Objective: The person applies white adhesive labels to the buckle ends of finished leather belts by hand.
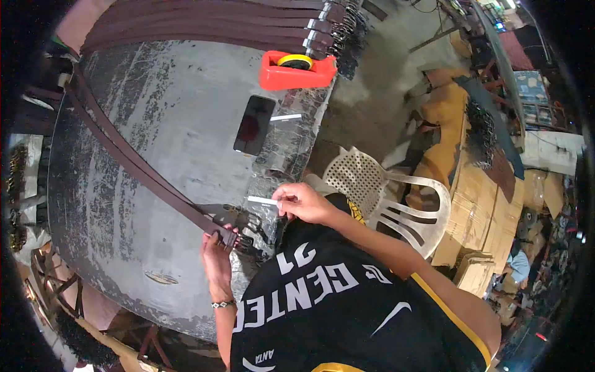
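Observation:
Brown belts (133, 164) run diagonally across the grey worn tabletop, with their buckle ends (245, 240) near the front edge. My left hand (215, 253), a patterned bracelet at its wrist, is closed around the belts just beside the buckles. Close by, my right hand (299, 202) pinches one end of a small white strip (263, 201) with dark print on it. The strip is held near the table edge, apart from the belts. Part of the buckles is dark and hard to make out.
A red tape dispenser (297, 71) stands near the table edge, with a black phone (255, 124) and another white strip (286, 117) nearby. Many brown belts (204, 25) lie along the far side. A white plastic chair (403, 204) and cardboard (477, 217) are at the right.

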### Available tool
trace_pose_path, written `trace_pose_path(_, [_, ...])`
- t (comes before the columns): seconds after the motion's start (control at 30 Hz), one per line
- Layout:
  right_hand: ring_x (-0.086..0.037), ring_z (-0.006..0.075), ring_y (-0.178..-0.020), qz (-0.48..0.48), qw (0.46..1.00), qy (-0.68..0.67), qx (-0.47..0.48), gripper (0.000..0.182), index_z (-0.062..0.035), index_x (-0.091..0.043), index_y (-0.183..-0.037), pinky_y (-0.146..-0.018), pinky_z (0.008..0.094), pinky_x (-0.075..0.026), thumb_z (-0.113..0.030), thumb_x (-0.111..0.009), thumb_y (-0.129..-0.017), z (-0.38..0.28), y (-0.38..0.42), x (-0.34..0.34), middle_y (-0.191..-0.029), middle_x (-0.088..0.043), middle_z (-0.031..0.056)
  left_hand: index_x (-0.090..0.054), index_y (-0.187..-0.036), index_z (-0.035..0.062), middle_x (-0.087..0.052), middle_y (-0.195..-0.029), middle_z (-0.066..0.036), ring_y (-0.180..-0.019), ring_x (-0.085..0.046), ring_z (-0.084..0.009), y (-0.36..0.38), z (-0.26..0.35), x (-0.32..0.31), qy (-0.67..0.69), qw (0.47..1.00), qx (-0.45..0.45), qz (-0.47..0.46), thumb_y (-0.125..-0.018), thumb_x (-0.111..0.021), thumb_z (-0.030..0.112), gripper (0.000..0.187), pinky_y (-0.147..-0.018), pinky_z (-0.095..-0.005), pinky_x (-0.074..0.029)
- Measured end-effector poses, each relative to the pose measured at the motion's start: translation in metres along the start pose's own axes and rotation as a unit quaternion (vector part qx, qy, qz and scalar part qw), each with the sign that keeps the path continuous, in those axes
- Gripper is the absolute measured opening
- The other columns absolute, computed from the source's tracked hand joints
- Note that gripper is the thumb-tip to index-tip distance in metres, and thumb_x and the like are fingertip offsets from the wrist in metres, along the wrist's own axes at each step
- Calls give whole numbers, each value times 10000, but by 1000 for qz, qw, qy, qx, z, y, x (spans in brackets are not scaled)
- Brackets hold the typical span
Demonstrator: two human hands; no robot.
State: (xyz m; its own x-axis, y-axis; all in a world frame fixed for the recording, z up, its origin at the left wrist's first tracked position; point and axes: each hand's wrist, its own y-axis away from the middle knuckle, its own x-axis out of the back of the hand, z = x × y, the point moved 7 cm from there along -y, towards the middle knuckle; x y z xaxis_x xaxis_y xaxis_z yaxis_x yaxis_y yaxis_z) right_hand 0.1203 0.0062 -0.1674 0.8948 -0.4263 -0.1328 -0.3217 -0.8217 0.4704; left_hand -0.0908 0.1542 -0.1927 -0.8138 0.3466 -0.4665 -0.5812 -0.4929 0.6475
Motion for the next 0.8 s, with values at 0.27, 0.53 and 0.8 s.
trace_pose_path(0.27, [-609,116,-630,23,999,4,31,117,21,-594,-1017,-534,246,-473,-54,-588,-927,-19,5,-5,-799,-680,94,-543,-1027,75,-666,-1098,-158,-1005,-658,-297,8,6,6,37,999,-2,5,-990,-518,144,82,-823,-393,-528])
trace_pose_path(0.53, [-567,83,-639,-4,999,41,11,124,13,-609,-1022,-578,228,-466,-70,-595,-932,-42,-4,-38,-793,-643,37,-572,-972,105,-689,-1015,-132,-882,-655,-245,27,16,19,98,994,-22,41,-984,-546,163,64,-756,-347,-499])
trace_pose_path(0.8, [-572,70,-641,-67,998,-1,10,138,-17,-630,-1048,-580,211,-461,-97,-613,-937,-59,-8,-71,-822,-677,44,-595,-990,103,-703,-1003,-124,-845,-677,-237,43,21,11,135,986,-76,63,-988,-572,212,112,-719,-331,-514])
